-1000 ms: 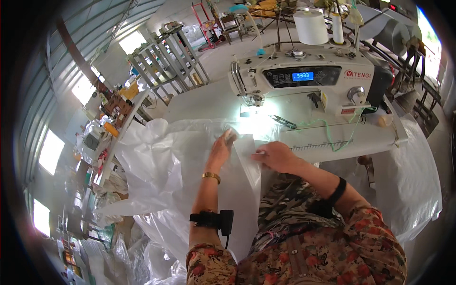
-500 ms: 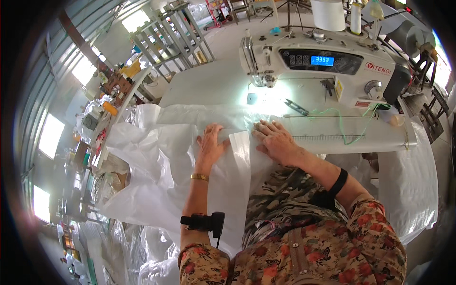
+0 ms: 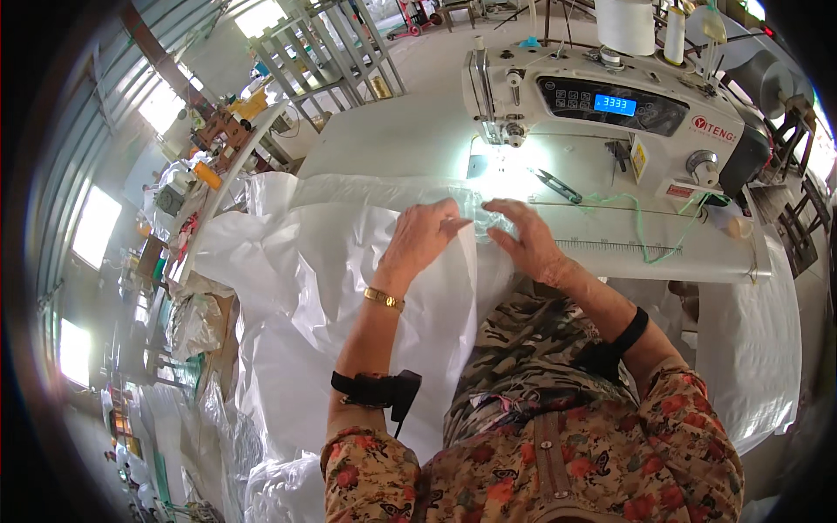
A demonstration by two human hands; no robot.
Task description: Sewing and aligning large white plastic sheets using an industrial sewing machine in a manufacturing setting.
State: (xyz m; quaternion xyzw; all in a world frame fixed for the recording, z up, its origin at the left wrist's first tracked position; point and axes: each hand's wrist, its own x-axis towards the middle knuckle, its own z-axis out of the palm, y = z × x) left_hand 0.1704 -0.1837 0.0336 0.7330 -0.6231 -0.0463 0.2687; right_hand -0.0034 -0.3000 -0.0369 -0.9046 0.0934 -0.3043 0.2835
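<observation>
A large white plastic sheet (image 3: 349, 288) spreads over the left of the sewing table and hangs down towards my lap. My left hand (image 3: 423, 234) is raised a little at its upper right edge, thumb and fingers drawn together on the sheet there. Just across from it, my right hand (image 3: 527, 242) has bent fingers with a gap between thumb and forefinger; nothing shows in it. Beneath and between the hands lies a clearer, see-through strip of plastic (image 3: 418, 187). Beyond the hands stands a white sewing machine (image 3: 610, 109), its lamp lighting the needle area.
Thread snips (image 3: 558, 186) lie right of the needle area, with loose green thread (image 3: 641, 227) beside them. A ruler scale (image 3: 610, 246) runs along the table's front. Thread cones (image 3: 625, 26) stand behind the machine. A grey metal rack (image 3: 323, 61) and a cluttered bench (image 3: 227, 166) are at the left.
Both hands have lifted from lying flat on the plastic. The left has moved up and right with its fingers drawn together; the right hand's fingers have bent. The view has shifted slightly.
</observation>
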